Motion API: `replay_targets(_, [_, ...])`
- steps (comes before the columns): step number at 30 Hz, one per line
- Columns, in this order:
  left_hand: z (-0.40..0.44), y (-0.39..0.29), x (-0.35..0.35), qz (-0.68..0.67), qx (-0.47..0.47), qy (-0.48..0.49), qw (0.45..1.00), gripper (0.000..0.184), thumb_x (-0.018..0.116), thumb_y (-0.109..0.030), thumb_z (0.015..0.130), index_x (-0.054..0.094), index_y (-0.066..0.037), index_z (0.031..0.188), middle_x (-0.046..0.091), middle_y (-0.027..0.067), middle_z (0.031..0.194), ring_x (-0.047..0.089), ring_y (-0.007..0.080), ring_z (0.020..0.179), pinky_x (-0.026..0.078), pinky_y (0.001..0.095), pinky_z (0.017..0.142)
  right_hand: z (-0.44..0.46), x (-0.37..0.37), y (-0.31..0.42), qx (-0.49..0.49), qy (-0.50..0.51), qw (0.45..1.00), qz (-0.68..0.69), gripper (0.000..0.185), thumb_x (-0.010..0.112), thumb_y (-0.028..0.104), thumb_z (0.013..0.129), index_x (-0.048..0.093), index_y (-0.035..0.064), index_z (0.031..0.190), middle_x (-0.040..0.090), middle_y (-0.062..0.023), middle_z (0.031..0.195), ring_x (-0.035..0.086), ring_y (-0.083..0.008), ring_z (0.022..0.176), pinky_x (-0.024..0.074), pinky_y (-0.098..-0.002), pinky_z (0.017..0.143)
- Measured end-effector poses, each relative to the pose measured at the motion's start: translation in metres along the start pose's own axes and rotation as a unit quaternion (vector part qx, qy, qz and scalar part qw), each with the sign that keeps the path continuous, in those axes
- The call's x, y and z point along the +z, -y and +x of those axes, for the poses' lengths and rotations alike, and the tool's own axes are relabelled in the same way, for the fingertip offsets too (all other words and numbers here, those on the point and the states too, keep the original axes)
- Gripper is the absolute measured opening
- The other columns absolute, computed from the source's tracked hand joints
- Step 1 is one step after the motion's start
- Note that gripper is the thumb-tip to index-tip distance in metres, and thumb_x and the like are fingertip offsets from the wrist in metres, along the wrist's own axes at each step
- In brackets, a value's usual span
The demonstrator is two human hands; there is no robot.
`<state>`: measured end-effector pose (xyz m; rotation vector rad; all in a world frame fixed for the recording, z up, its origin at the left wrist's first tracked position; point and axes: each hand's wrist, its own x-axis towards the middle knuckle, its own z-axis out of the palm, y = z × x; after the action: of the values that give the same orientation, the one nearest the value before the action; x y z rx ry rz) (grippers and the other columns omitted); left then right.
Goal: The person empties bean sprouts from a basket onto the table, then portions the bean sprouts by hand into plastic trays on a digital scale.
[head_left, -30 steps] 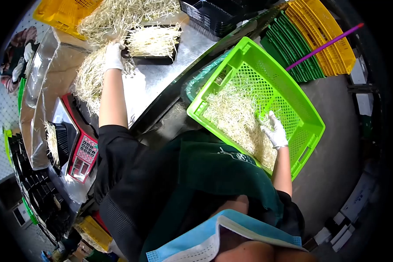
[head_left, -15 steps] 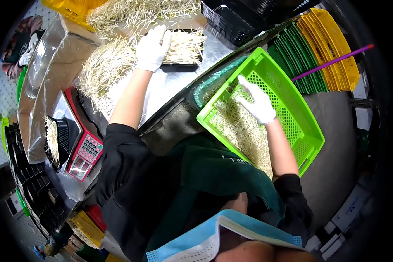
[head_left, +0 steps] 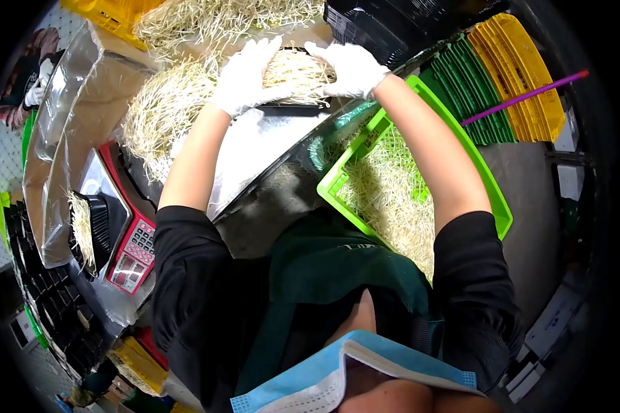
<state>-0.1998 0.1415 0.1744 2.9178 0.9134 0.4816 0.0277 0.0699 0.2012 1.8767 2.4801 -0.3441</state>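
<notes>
Head view: your left hand (head_left: 244,77) and right hand (head_left: 355,70), fingers spread, flank the sprouts (head_left: 297,71); uneven pressure could push strands off the black tray (head_left: 296,110).

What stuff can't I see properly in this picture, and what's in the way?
All from the head view:
- Parts of the black tray: behind the left hand, the right hand and sprouts.
- Numbers on the red scale: too small and blurry.
- Some of the green crate's floor: under the sprout pile.
- Rest of the yellow crate: cut off by the top edge.
</notes>
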Motion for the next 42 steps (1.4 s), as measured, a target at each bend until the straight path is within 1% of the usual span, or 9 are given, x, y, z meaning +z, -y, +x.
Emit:
replay_targets(13, [-0.008,-0.001,0.009,-0.049,-0.014,-0.016,0.999,0.091,0.063,-0.056,0.073,0.031,-0.005,0.141,0.046,0.0271,0.130,0.047,0.0394,0.116,0.037,0.0419,0.098,-0.023,0.008,-0.012,0.051,-0.154,0.980,0.111,0.030,0.058,0.021,0.081,0.065,0.0166,0.109,0.066,-0.0115,0.096,0.064,-0.0260,0.089,0.0514,-0.0329,0.078])
replay_targets(21, [-0.019,0.000,-0.021,-0.104,0.003,-0.169,0.980,0.091,0.065,-0.055,0.074,0.030,-0.006,0.142,0.030,0.0232,0.144,0.028,0.0380,0.134,0.023,0.0449,0.108,-0.034,-0.063,0.005,0.049,-0.213,0.811,0.543,0.034,0.063,0.015,0.082,0.063,0.0032,0.114,0.067,-0.0032,0.090,0.059,-0.0069,0.074,0.0489,-0.0203,0.067])
replay_targets(25, [-0.023,0.012,-0.008,-0.709,-0.254,-0.297,0.586,0.071,0.056,-0.027,0.087,0.020,-0.006,0.146,0.024,0.0154,0.149,0.024,0.0238,0.138,0.020,0.0360,0.112,0.013,-0.016,0.043,0.037,-0.198,0.867,0.456,0.035,0.066,0.033,0.079,0.066,0.0142,0.109,0.069,-0.0045,0.087,0.064,-0.0168,0.080,0.0501,-0.0319,0.079])
replay_targets(30, [-0.015,-0.026,-0.009,0.030,-0.046,-0.072,0.996,0.071,0.056,-0.045,0.085,0.030,-0.015,0.144,0.033,0.0176,0.145,0.033,0.0320,0.133,0.024,0.0437,0.109,-0.009,0.016,0.009,-0.047,-0.269,0.957,0.098,0.054,0.068,0.035,0.074,0.055,0.0177,0.124,0.061,-0.0096,0.115,0.058,-0.0277,0.104,0.0468,-0.0392,0.090])
replay_targets(32, [-0.021,-0.015,0.019,0.100,-0.030,-0.056,0.993,0.071,0.053,-0.054,0.083,0.033,-0.021,0.143,0.035,0.0196,0.143,0.032,0.0376,0.131,0.026,0.0529,0.104,-0.068,-0.006,-0.016,-0.033,-0.252,0.955,0.155,0.055,0.069,0.037,0.076,0.055,0.0154,0.125,0.060,-0.0112,0.116,0.057,-0.0285,0.107,0.0475,-0.0380,0.089])
replay_targets(34, [-0.021,-0.016,0.011,0.062,-0.003,-0.071,0.996,0.064,0.056,-0.041,0.086,0.036,-0.015,0.141,0.037,0.0159,0.143,0.036,0.0363,0.129,0.025,0.0474,0.107,-0.154,0.005,-0.041,0.081,-0.157,0.741,0.648,0.044,0.059,0.016,0.087,0.051,0.0171,0.130,0.046,-0.0176,0.136,0.049,-0.0275,0.121,0.0419,-0.0342,0.099])
replay_targets(36, [-0.018,-0.031,0.002,0.011,0.006,-0.140,0.990,0.070,0.056,-0.046,0.086,0.033,-0.012,0.142,0.037,0.0224,0.140,0.037,0.0403,0.126,0.026,0.0528,0.103,-0.232,0.024,-0.072,0.246,-0.183,0.901,0.305,0.047,0.064,0.016,0.084,0.051,0.0072,0.128,0.054,-0.0093,0.128,0.054,-0.0224,0.113,0.0428,-0.0325,0.096])
replay_targets(40, [-0.011,-0.148,-0.021,-0.202,0.048,-0.205,0.956,0.060,0.055,-0.026,0.087,0.036,-0.004,0.139,0.041,0.0218,0.138,0.038,0.0383,0.126,0.029,0.0459,0.105,-0.400,0.143,-0.106,0.500,-0.106,0.792,0.333,0.069,0.073,0.038,0.074,0.047,0.0159,0.135,0.060,-0.0122,0.120,0.054,-0.0190,0.114,0.0389,-0.0316,0.099])
replay_targets(42, [-0.008,-0.207,0.006,-0.320,0.118,-0.014,0.940,0.051,0.059,-0.021,0.084,0.046,-0.003,0.130,0.049,0.0196,0.131,0.045,0.0350,0.123,0.035,0.0415,0.103,-0.453,0.193,-0.104,0.553,-0.101,0.697,0.445,0.078,0.077,0.035,0.071,0.043,0.0111,0.137,0.056,-0.0129,0.127,0.052,-0.0200,0.116,0.0376,-0.0329,0.101])
